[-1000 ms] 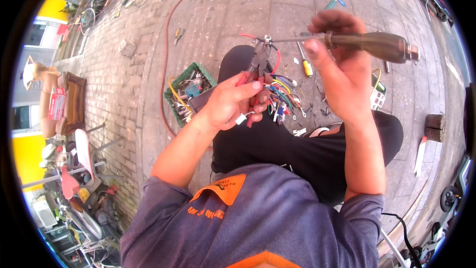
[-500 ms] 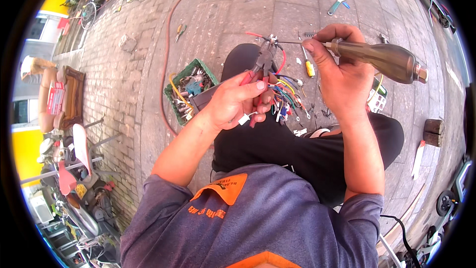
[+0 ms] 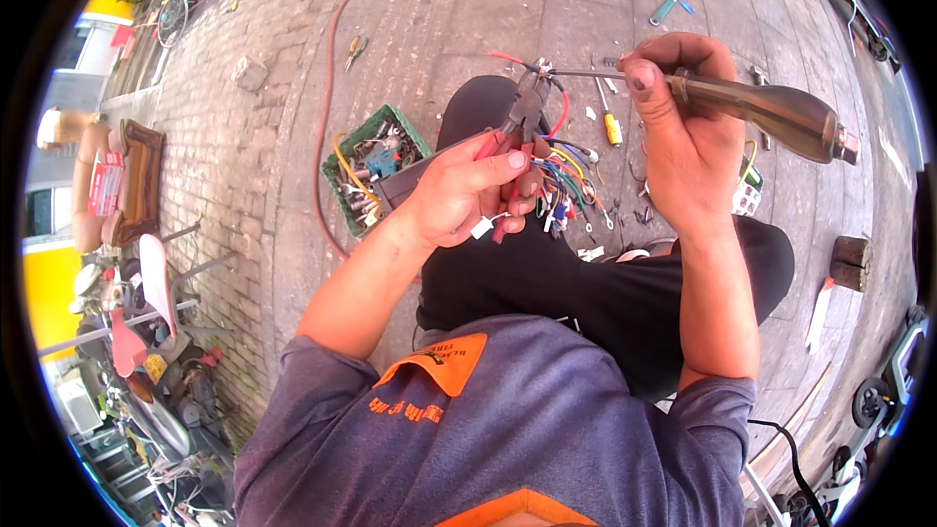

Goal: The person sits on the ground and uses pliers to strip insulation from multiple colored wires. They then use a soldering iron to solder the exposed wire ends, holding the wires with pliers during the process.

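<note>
My left hand [image 3: 451, 193] is closed around red-handled pliers [image 3: 528, 102], whose jaws point away from me above my knee. At the jaw tips sits a small shiny metal piece [image 3: 543, 66], with a red wire [image 3: 563, 115] curving beside it. My right hand [image 3: 691, 161] grips a large screwdriver [image 3: 766, 109] with a translucent brown handle. Its thin shaft runs leftward and the tip reaches the metal piece; whether it touches is too small to tell. A white connector [image 3: 481, 227] hangs by my left fingers. Next to them spreads a bundle of coloured wires [image 3: 570, 185].
Left of my knee stands a green crate [image 3: 357, 224] of tools and parts. A reddish hose [image 3: 330, 54] runs along the paving. Around lie a yellow-handled screwdriver [image 3: 612, 129], an adjustable wrench [image 3: 668, 6], small pliers [image 3: 356, 52] and a wooden block [image 3: 850, 263].
My right hand and the screwdriver have shifted slightly to the right, and the handle's end sits a little lower. The pliers stay in my left hand, still at the metal piece.
</note>
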`<state>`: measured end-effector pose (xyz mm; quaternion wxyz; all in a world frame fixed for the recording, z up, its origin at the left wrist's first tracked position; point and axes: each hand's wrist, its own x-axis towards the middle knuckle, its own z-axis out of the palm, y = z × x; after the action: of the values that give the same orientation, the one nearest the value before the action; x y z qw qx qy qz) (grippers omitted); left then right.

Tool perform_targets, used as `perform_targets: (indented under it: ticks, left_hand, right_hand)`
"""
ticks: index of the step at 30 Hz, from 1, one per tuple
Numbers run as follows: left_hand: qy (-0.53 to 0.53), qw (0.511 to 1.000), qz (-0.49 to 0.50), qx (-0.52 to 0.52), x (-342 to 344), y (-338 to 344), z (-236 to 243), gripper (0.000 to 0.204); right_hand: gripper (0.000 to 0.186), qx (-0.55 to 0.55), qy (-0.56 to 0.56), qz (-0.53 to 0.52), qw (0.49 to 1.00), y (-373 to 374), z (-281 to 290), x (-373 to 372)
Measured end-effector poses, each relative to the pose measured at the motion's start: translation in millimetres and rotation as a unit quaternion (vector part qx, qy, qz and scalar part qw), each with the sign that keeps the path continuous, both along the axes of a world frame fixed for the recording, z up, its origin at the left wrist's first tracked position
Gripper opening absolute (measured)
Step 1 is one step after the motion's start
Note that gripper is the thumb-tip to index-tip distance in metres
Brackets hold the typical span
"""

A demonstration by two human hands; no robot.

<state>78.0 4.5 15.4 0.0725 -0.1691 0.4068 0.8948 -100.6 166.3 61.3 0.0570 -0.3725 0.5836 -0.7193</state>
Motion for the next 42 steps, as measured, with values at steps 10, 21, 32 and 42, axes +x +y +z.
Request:
perform_targets:
  ticks: [10,21,32,42]
  left_hand:
    - [-0.001,0.999,0.013,0.049,1,-4,-4,0.041]
    - [-0.005,0.998,0.017,0.065,2,-8,-2,0.038]
    - [0.000,0.998,0.013,0.060,2,-6,-2,0.037]
    - [0.005,0.998,0.023,0.063,6,-8,-3,0.037]
  right_hand:
    - [0.029,0.023,0.033,0.029,0.999,-7,35,3]
    - [0.031,-0.055,-0.019,0.004,0.998,-9,23,-7]
    - [0.033,-0.028,0.036,-0.045,0.998,1,29,-4]
    - [0.038,-0.071,0.021,0.012,0.997,0,28,-3]
